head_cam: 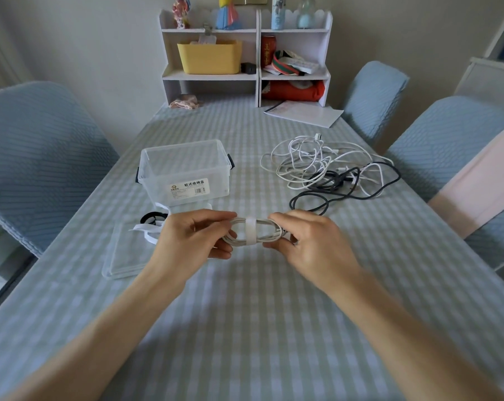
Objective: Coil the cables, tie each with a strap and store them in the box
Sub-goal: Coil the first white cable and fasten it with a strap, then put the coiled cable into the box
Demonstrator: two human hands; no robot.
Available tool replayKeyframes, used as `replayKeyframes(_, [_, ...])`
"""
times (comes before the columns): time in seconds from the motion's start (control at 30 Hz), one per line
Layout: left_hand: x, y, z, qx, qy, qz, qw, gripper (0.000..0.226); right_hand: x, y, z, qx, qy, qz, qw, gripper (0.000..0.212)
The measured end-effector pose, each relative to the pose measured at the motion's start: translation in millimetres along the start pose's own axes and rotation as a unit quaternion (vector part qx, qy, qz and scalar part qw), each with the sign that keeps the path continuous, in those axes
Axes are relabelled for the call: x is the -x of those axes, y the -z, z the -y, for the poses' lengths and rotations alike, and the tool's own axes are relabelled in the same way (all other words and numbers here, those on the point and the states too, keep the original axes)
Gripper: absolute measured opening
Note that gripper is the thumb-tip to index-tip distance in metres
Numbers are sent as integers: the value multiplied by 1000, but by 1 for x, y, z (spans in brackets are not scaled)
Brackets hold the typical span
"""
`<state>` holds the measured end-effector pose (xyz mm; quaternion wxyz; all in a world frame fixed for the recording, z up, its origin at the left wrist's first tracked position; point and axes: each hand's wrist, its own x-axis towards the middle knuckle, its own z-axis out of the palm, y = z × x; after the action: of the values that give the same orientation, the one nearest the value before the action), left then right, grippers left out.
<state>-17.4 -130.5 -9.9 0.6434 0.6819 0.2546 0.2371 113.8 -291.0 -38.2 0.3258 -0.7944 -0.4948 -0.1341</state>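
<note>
Gripping strapped white cable coil [256,233]: both hands; box label [189,189] "欧式收纳盒"

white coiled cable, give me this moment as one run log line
stage: strap on | white coiled cable: strapped, held by left hand and right hand | box: open, empty | cable pile: loose

Home dining room: checked-cloth surface [245,314], covered chairs [36,157], white shelf [245,73] with trinkets, drink can [269,50].
</note>
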Motion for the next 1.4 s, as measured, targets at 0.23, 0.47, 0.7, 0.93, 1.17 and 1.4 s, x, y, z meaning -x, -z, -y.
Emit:
replayKeyframes(0.23, [3, 13, -5, -12, -56, -22, 998, 18, -7, 1, 4, -134, -66, 33, 988, 50])
replayKeyframes(0.47, [-36, 64, -42, 16, -54, -114, 992, 17, -50, 11, 10, -172, -115, 30, 978, 21])
replayKeyframes(0.7, [-128, 87, -61, -149, 31, -70, 986, 11, -103, 2, 17, -171, -123, 56, 976, 9])
replayKeyframes(0.93, [-169, 75, -58, -339, 56, -47, 938, 10, -123, 1, 9, -183, -133, 50, 973, 4])
replayKeyframes(1.17, [-138, 66, -50, -399, -166, -32, 901, 14, -110, 6, -15, -194, -159, 44, 967, 8])
replayKeyframes(1.4, [-70, 32, -47, -314, -238, 22, 919, 12, -61, 25, -33, -192, -189, 1, 963, 17])
